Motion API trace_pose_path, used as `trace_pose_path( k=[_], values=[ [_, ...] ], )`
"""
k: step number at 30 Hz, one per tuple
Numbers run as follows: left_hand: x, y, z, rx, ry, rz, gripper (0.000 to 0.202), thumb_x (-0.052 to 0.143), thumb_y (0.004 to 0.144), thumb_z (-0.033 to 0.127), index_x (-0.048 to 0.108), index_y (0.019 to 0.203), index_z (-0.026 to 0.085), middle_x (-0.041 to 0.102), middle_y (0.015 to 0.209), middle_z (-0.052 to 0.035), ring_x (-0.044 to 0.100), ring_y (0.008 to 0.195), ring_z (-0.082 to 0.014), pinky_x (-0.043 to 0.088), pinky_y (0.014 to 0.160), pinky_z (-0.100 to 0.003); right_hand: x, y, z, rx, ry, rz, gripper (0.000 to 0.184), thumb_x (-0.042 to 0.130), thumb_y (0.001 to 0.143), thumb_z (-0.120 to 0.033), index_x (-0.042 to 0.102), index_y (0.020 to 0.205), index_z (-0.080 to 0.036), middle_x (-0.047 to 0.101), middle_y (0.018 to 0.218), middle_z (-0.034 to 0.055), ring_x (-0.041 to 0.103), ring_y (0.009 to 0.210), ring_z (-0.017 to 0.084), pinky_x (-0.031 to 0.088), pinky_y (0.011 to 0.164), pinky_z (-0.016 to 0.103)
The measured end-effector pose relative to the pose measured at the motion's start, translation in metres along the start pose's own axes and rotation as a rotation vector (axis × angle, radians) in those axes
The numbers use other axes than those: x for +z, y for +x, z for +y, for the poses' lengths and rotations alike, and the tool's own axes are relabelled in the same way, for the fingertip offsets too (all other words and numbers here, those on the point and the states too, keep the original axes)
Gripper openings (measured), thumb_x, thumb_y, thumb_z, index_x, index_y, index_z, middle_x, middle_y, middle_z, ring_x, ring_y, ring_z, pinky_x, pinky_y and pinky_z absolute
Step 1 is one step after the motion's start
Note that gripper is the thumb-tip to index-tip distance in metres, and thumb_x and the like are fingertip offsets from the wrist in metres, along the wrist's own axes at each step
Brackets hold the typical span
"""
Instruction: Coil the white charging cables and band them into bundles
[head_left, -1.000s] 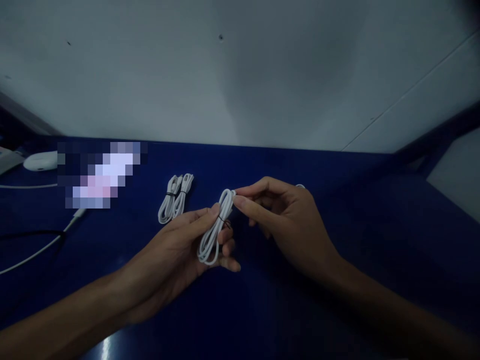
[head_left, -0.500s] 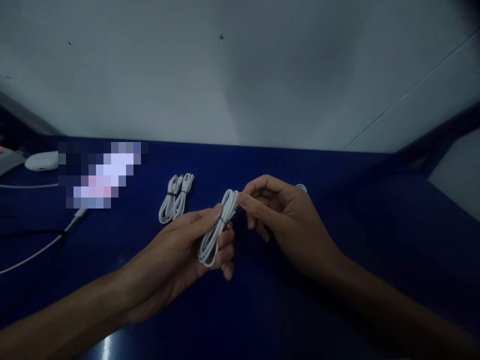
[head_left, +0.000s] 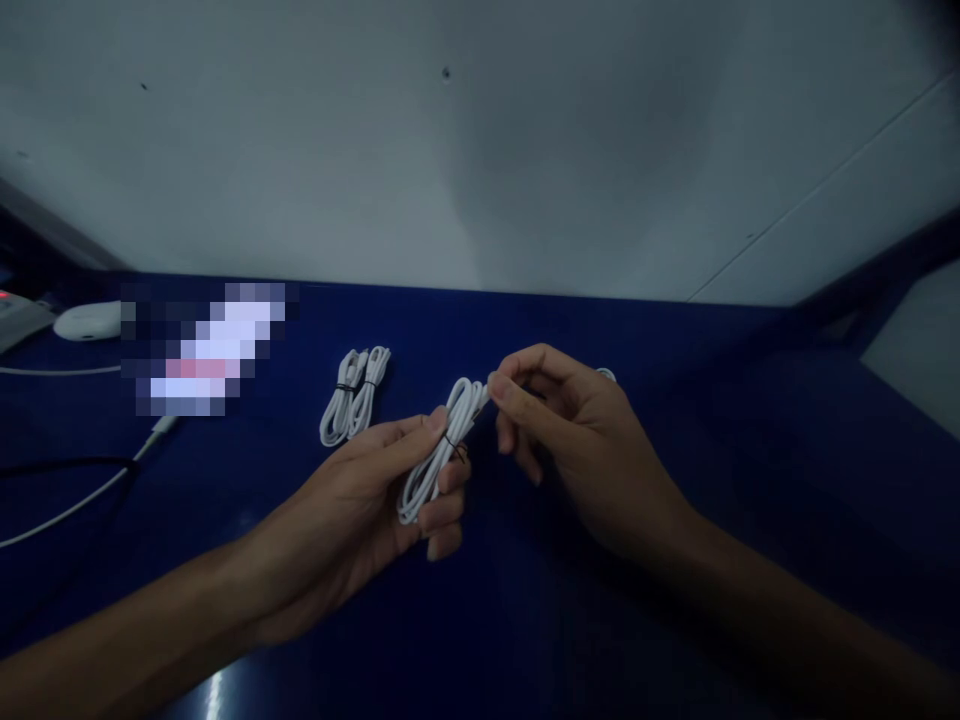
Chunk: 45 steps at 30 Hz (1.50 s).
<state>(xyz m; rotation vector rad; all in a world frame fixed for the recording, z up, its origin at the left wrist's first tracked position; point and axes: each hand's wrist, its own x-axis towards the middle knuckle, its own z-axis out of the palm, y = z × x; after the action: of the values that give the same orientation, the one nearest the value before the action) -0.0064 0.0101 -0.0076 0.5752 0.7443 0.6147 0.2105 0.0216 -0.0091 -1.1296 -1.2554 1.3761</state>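
Note:
A coiled white cable (head_left: 431, 462), bound at its middle with a thin black tie (head_left: 452, 442), rests in my left hand (head_left: 375, 490). The left thumb presses on the coil and the fingers curl beneath it. My right hand (head_left: 574, 425) pinches an end of this cable between thumb and forefinger at the coil's upper right; the fingertips mostly hide that end. Beyond my left hand, two more coiled white cables (head_left: 343, 400) lie side by side on the blue table (head_left: 510, 620). Part of another white loop (head_left: 607, 374) shows behind my right hand.
On the left a lit, pixelated device (head_left: 217, 345) lies with a white cord (head_left: 97, 490) plugged into its near end. A white rounded case (head_left: 86, 321) sits beside it. A pale grey wall (head_left: 337, 150) rises behind the table.
My right hand has shifted slightly right, drawing the pinched cable end a little away from the coil. My left hand keeps its hold, its lower fingers curled in slightly more.

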Motion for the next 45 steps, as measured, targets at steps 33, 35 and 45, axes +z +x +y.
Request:
trace_pose_path(
  k=[33, 35, 45],
  values=[
    [-0.004, 0.002, -0.01, 0.131, 0.157, 0.075, 0.036, 0.071, 0.115, 0.05, 0.075, 0.1, 0.018, 0.06, 0.088, 0.0007, 0.051, 0.065, -0.0072, 0.048, 0.058, -0.019, 0.0, -0.003, 0.002, -0.006, 0.076, -0.041, 0.024, 0.087, 0.103, -0.045, 0.077, 0.1, -0.022, 0.075, 0.092, 0.0013, 0.068, 0.067, 0.013, 0.051, 0.046, 0.019],
    [-0.005, 0.002, -0.011, 0.16, 0.192, 0.075, 0.036, 0.07, 0.115, 0.051, 0.073, 0.097, 0.019, 0.06, 0.087, 0.0014, 0.052, 0.065, -0.0075, 0.048, 0.058, -0.02, 0.0, -0.004, 0.0, -0.014, 0.034, -0.05, 0.026, 0.085, 0.105, -0.045, 0.077, 0.097, -0.022, 0.075, 0.085, 0.0007, 0.065, 0.062, 0.012, 0.051, 0.047, 0.02],
    [-0.002, -0.001, -0.013, 0.318, 0.533, 0.212, 0.044, 0.068, 0.114, 0.061, 0.066, 0.091, 0.023, 0.063, 0.075, 0.0042, 0.056, 0.066, -0.0107, 0.046, 0.062, -0.023, -0.002, -0.006, 0.0, 0.057, 0.062, -0.035, 0.036, 0.086, 0.105, -0.043, 0.069, 0.081, -0.022, 0.069, 0.073, -0.0023, 0.058, 0.055, 0.009, 0.047, 0.048, 0.018]
  ],
)
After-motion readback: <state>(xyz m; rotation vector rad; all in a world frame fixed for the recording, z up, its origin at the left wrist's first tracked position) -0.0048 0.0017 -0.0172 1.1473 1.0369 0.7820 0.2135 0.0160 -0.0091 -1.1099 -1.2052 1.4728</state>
